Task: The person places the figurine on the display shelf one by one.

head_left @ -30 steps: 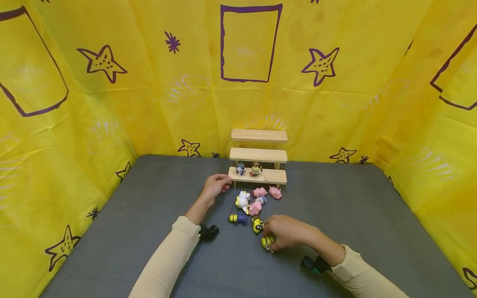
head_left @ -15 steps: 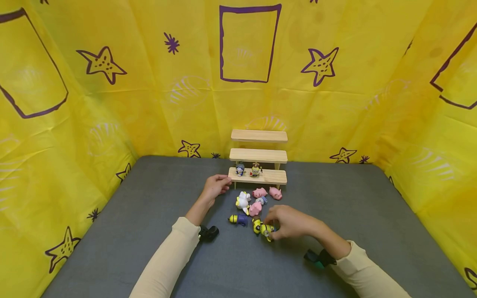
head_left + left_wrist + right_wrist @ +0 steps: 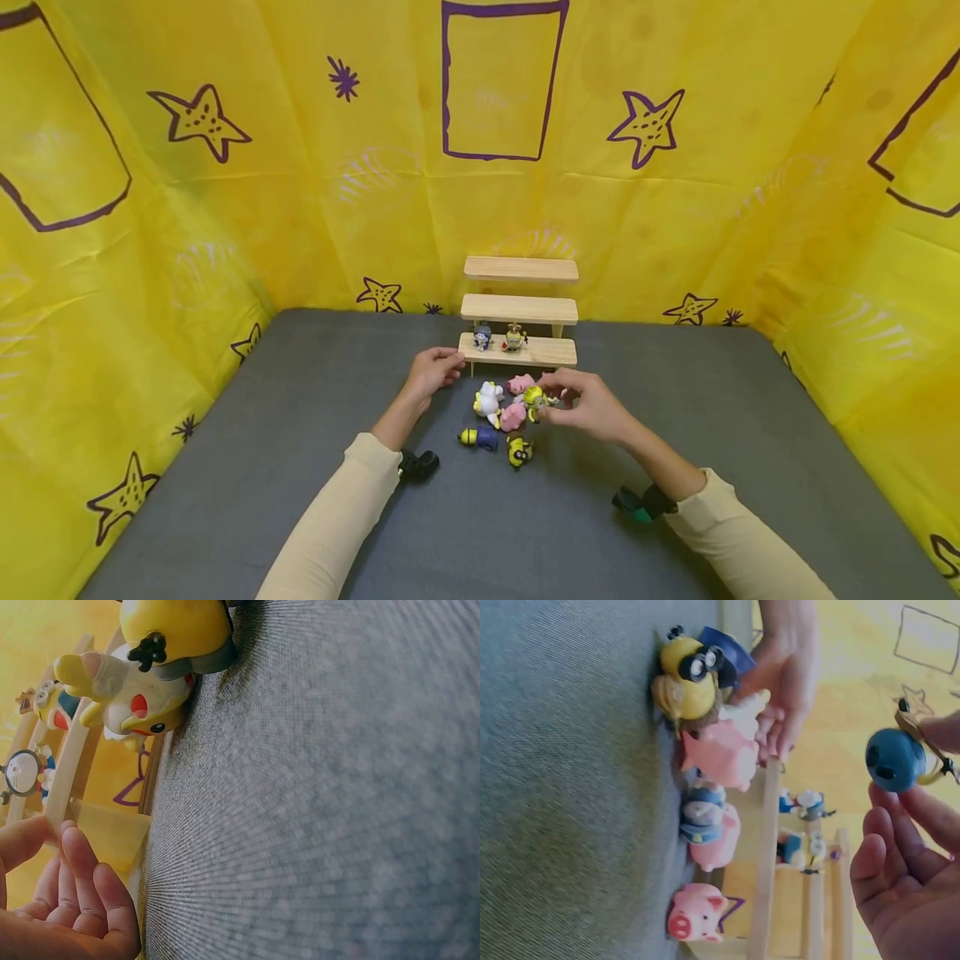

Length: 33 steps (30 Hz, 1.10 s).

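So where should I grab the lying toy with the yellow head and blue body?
Probably pinch the yellow-and-blue toy round its blue body, from above on the near side: it lies head left, with the white toy behind and goggled toy to its right.

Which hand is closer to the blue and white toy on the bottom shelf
Left. The left hand pinches the bottom shelf left of that toy; the right hand is farther off, to the right, holding a yellow figure.
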Each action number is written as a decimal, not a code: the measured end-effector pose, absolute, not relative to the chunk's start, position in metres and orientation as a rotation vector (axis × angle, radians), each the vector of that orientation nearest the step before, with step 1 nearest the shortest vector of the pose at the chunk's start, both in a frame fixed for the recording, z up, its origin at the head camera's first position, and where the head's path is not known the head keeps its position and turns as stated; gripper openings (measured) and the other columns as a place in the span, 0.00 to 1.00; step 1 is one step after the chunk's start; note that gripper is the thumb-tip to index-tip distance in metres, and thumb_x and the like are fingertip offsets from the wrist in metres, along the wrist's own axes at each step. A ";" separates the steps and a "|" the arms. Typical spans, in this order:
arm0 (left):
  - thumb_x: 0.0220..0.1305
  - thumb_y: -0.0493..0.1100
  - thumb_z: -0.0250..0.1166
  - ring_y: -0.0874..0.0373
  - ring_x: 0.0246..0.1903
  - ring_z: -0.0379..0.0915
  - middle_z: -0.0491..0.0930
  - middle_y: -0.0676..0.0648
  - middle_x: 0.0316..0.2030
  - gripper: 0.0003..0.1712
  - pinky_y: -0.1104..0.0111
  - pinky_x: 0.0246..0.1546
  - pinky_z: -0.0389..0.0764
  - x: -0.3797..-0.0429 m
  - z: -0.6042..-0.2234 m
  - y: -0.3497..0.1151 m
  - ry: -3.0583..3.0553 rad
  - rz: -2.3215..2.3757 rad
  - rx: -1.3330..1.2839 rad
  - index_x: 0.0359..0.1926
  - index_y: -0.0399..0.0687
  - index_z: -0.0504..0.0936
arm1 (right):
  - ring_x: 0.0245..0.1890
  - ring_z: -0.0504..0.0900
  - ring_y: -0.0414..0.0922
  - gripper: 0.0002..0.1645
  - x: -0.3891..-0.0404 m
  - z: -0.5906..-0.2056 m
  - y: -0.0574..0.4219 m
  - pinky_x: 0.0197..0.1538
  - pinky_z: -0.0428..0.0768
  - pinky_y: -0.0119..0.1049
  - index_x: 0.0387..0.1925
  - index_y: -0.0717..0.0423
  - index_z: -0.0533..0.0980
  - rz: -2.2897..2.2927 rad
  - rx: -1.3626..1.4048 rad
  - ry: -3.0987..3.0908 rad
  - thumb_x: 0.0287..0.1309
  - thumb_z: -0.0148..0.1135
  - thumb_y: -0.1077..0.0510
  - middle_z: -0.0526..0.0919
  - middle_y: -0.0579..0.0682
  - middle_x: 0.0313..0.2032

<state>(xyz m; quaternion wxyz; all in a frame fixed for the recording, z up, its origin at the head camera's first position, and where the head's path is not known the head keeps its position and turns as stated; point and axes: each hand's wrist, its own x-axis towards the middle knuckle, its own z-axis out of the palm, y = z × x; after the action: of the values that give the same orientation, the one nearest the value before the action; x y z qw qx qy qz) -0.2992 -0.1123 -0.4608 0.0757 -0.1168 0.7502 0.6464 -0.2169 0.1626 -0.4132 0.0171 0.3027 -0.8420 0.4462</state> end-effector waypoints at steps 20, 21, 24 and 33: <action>0.67 0.44 0.63 0.61 0.29 0.77 0.84 0.42 0.42 0.17 0.69 0.36 0.79 -0.299 -0.459 -0.112 2.267 1.921 -0.343 0.52 0.39 0.80 | 0.38 0.80 0.49 0.21 -0.249 -0.404 0.170 0.42 0.79 0.36 0.49 0.66 0.80 1.386 0.515 -2.606 0.54 0.70 0.60 0.85 0.61 0.42; 0.67 0.44 0.63 0.61 0.29 0.77 0.84 0.42 0.42 0.17 0.69 0.35 0.79 -0.300 -0.459 -0.112 2.267 1.919 -0.343 0.52 0.39 0.80 | 0.38 0.80 0.50 0.21 -0.251 -0.405 0.170 0.42 0.79 0.36 0.49 0.66 0.80 1.377 0.506 -2.604 0.54 0.70 0.60 0.85 0.61 0.42; 0.67 0.44 0.64 0.60 0.30 0.78 0.84 0.42 0.42 0.17 0.70 0.34 0.79 -0.300 -0.459 -0.112 2.263 1.922 -0.343 0.52 0.39 0.80 | 0.40 0.80 0.52 0.22 -0.256 -0.406 0.171 0.42 0.78 0.36 0.50 0.66 0.79 1.358 0.489 -2.605 0.55 0.69 0.59 0.85 0.61 0.43; 0.67 0.44 0.64 0.61 0.29 0.77 0.85 0.42 0.41 0.17 0.71 0.32 0.78 -0.299 -0.460 -0.112 2.261 1.941 -0.322 0.52 0.38 0.80 | 0.40 0.81 0.54 0.24 -0.269 -0.413 0.171 0.42 0.77 0.39 0.52 0.66 0.79 1.379 0.420 -2.602 0.56 0.70 0.57 0.84 0.63 0.45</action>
<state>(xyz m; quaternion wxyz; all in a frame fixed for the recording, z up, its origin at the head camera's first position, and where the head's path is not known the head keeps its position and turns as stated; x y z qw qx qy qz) -0.2992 -0.1122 -0.4599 0.0718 -0.1071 0.7524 0.6459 -0.2692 0.1711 -0.4127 0.0834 0.1406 -0.8717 0.4621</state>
